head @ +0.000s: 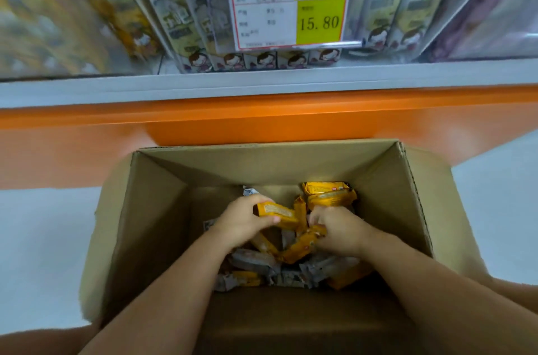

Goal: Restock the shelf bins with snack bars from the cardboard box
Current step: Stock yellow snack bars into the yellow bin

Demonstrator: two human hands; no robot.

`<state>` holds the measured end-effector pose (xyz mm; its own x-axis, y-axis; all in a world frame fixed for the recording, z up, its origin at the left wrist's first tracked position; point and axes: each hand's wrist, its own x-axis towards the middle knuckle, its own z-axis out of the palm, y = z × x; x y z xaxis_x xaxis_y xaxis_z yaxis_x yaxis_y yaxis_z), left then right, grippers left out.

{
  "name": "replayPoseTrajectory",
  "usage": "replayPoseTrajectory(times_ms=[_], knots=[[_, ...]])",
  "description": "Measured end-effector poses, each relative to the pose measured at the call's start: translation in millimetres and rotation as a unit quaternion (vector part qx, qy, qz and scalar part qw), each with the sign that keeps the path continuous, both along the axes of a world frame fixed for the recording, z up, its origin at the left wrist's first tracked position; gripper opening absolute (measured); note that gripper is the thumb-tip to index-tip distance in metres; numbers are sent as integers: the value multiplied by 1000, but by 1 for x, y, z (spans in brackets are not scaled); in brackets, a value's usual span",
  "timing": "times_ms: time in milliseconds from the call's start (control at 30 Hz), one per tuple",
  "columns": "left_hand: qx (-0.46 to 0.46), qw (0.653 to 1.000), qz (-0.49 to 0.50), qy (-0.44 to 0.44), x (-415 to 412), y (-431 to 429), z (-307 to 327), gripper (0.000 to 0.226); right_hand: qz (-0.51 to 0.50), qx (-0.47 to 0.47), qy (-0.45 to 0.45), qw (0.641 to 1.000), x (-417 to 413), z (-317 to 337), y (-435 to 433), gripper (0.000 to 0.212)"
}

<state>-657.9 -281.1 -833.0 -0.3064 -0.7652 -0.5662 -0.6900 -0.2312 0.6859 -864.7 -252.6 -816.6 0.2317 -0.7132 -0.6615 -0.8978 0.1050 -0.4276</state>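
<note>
An open cardboard box (151, 209) sits on the floor below me, with several yellow and grey snack bars lying loose on its bottom. Both my hands reach down inside it. My left hand (243, 221) grips a yellow snack bar (279, 213) between thumb and fingers, lifted a little above the pile. My right hand (339, 229) has its fingers curled round another yellow bar (301, 247) in the heap. More yellow bars (329, 194) lie at the box's far right. Above stand clear shelf bins (203, 20) holding upright packets.
A price tag (291, 10) reading 15.80 hangs on the front of the middle bin. A grey shelf edge (262, 82) and an orange base panel (262, 119) run across below the bins. Pale floor (43, 238) lies on both sides of the box.
</note>
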Motion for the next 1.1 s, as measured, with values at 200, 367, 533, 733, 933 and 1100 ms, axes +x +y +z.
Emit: replayPoseTrajectory(times_ms=[200,367,533,733,933,1100], knots=[[-72,997,17,30,-9,-3,62,23,24,-84,-63,994,-21,95,-12,38],[-156,985,-8,72,-25,-9,138,14,38,-169,-103,979,-48,180,-15,45],[-201,969,-5,146,-45,-5,218,12,14,-213,-162,963,-71,247,-3,28],[-69,942,68,323,-67,6,279,35,-88,-313,-234,916,-102,286,13,35],[-135,928,48,343,-111,-6,321,27,-217,-400,-345,821,-137,306,27,31],[-297,903,12,311,-174,-22,347,30,-318,-523,-311,727,-192,317,30,36]])
